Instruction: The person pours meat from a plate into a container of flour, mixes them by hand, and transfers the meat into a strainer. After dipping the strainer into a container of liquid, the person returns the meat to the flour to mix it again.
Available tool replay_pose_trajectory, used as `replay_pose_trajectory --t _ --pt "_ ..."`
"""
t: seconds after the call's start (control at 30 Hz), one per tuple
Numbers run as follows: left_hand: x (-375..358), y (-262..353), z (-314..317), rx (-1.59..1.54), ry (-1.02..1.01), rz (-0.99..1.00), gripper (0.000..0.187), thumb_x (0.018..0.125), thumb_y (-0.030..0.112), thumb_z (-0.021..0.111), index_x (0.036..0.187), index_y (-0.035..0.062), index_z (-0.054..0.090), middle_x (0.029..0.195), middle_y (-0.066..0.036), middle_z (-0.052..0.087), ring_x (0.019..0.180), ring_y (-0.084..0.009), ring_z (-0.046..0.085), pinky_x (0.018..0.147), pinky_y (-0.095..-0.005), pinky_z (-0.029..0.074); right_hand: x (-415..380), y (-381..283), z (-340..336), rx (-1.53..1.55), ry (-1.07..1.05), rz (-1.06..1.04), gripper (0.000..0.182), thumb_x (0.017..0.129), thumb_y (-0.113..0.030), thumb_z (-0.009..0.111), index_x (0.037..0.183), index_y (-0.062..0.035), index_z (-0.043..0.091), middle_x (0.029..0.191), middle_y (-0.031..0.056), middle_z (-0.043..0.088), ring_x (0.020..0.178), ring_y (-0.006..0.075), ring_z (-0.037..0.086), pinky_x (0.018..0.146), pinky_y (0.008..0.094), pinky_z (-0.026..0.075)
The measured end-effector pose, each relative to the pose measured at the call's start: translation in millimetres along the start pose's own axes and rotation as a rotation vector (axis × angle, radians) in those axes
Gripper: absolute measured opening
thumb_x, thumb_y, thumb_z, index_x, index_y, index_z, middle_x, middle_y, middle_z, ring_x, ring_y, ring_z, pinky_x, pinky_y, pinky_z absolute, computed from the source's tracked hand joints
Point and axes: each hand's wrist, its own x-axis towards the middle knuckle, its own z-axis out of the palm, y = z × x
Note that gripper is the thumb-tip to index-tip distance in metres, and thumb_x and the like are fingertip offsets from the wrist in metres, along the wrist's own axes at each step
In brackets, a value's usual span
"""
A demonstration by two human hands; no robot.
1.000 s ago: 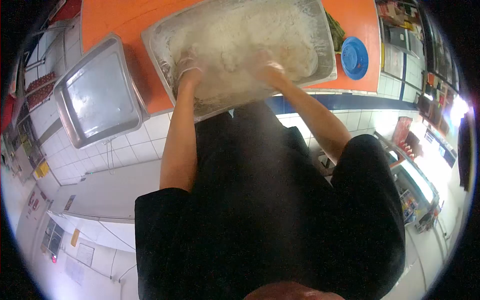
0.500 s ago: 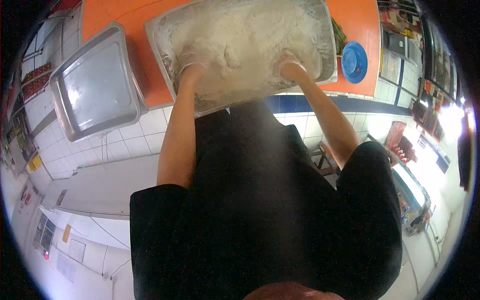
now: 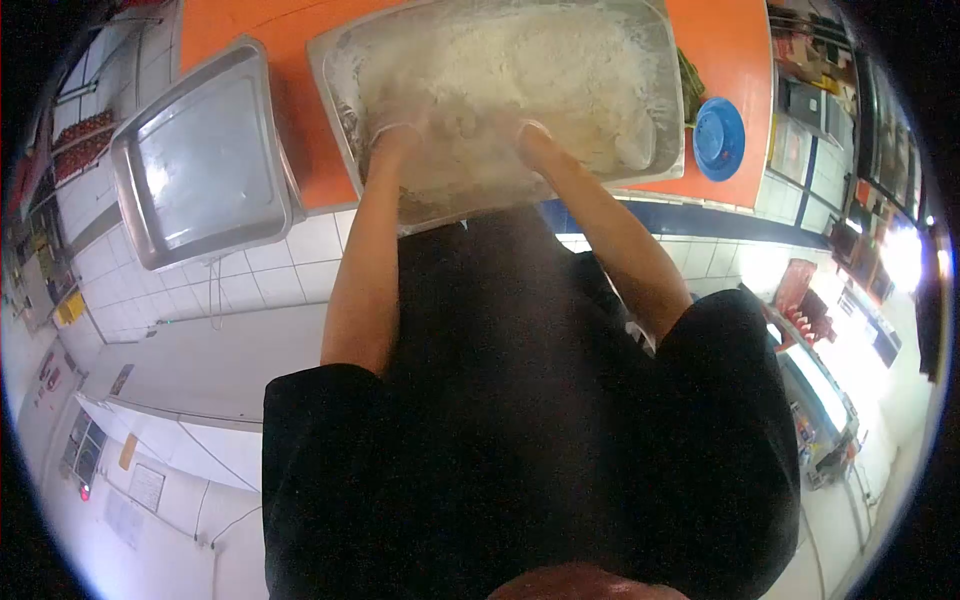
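Note:
A big metal tray (image 3: 436, 216) holds a wide heap of pale, floury powder (image 3: 550, 62). Both of my hands are down in it near the tray's close side, each with a whitish band at the wrist. My left hand (image 3: 396, 136) lies toward the left wall, its fingers hidden by powder and haze. A short way to its right is my right hand (image 3: 530, 142), whose fingers are also buried and blurred. Lumps and hollows show in the powder between and ahead of the hands.
On the orange table (image 3: 240, 22), a second, shallow metal tray (image 3: 205, 165) overhangs the left edge. A blue plastic bowl (image 3: 719, 140) stands to the right, beside a dark green item (image 3: 690, 88) partly behind the big tray. A white chest-like unit (image 3: 230, 365) is at lower left.
My right hand has moved left through the powder, closer to my left hand. The left hand stays near the left wall. The whole view has shifted slightly.

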Motion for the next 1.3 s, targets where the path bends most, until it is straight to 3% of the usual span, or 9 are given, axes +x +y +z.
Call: replay_pose_trajectory --t 0.2,0.4,0.47,0.57,0.77,0.87,1.13,1.2,1.3 --pt "-2 -7 14 -0.097 0.137 0.06 0.064 0.096 0.051 0.045 0.141 0.007 0.051 0.147 -0.02 0.049 0.134 -0.0386 0.047 0.111 -0.044 0.036 38 -38 17 0.472 0.24 0.104 0.069 0.082 -0.035 0.07 0.139 -0.0029 0.049 0.133 0.0206 0.059 0.124 0.0348 0.056 0.106 0.0392 0.044" --pt "-31 -10 13 -0.198 0.114 -0.075 0.06 0.098 0.047 0.044 0.139 0.0042 0.051 0.144 -0.02 0.051 0.132 -0.0372 0.049 0.11 -0.0433 0.037 61 -34 -12 -0.134 0.135 -0.013 0.076 0.096 -0.05 0.052 0.156 -0.0097 0.028 0.159 0.0238 0.028 0.144 0.0388 0.034 0.12 0.0458 0.026" --pt "-32 -13 20 -0.209 0.095 -0.077 0.059 0.099 0.046 0.043 0.139 0.0033 0.051 0.143 -0.02 0.052 0.131 -0.0367 0.049 0.11 -0.0431 0.037 52 -72 -16 -0.227 0.157 -0.197 0.071 0.082 -0.035 0.074 0.142 -0.0062 0.048 0.142 0.0231 0.049 0.134 0.0385 0.046 0.109 0.0486 0.042" --pt "-19 -21 31 -0.235 0.053 -0.085 0.057 0.101 0.044 0.043 0.138 0.0019 0.051 0.142 -0.02 0.053 0.13 -0.0359 0.05 0.109 -0.0428 0.038 47 -105 17 -0.702 0.034 -0.004 0.067 0.082 -0.036 0.074 0.138 -0.0074 0.052 0.139 0.0232 0.05 0.133 0.0376 0.046 0.106 0.0513 0.044" --pt "22 -38 47 -0.42 -0.048 -0.18 0.054 0.103 0.041 0.042 0.137 -0.0004 0.052 0.14 -0.02 0.054 0.128 -0.0347 0.052 0.108 -0.0423 0.039 95 -19 65 -0.029 0.282 -0.256 0.049 0.091 -0.046 0.06 0.124 -0.009 0.064 0.131 0.0219 0.059 0.11 0.0349 0.063 0.095 0.0493 0.05" --pt "-6 -8 4 -1.318 -0.189 -0.191 0.043 0.105 0.028 0.04 0.131 -0.0033 0.054 0.13 -0.021 0.06 0.119 -0.0339 0.057 0.103 -0.0406 0.044 71 -40 7 -0.118 0.078 -0.067 0.048 0.093 -0.035 0.058 0.13 -0.0032 0.059 0.128 0.0218 0.062 0.114 0.0338 0.062 0.098 0.0459 0.049" --pt "-63 13 -58 -0.252 -0.276 -0.089 0.046 0.102 0.028 0.044 0.137 -0.0015 0.048 0.134 -0.022 0.057 0.121 -0.0372 0.056 0.104 -0.0419 0.044 42 -63 -59 0.369 -0.226 -0.113 0.05 0.089 -0.024 0.062 0.134 -0.0034 0.056 0.126 0.0207 0.063 0.115 0.0337 0.061 0.099 0.044 0.049" --pt "-76 24 -64 -0.142 -0.331 -0.104 0.047 0.102 0.028 0.045 0.139 -0.0011 0.046 0.135 -0.022 0.057 0.122 -0.0381 0.055 0.104 -0.0422 0.045 92 -42 -19 -0.097 0.319 -0.51 0.051 0.085 -0.038 0.065 0.125 -0.0051 0.062 0.112 0.0216 0.068 0.103 0.0361 0.065 0.09 0.0438 0.052" --pt "-96 41 -67 -0.051 -0.378 -0.16 0.049 0.101 0.028 0.046 0.141 -0.0004 0.044 0.136 -0.022 0.056 0.123 -0.0393 0.055 0.104 -0.0427 0.045 65 -133 -40 -0.373 0.084 -0.398 0.05 0.085 -0.036 0.066 0.125 -0.0067 0.062 0.117 0.0216 0.066 0.107 0.036 0.064 0.092 0.0444 0.051"
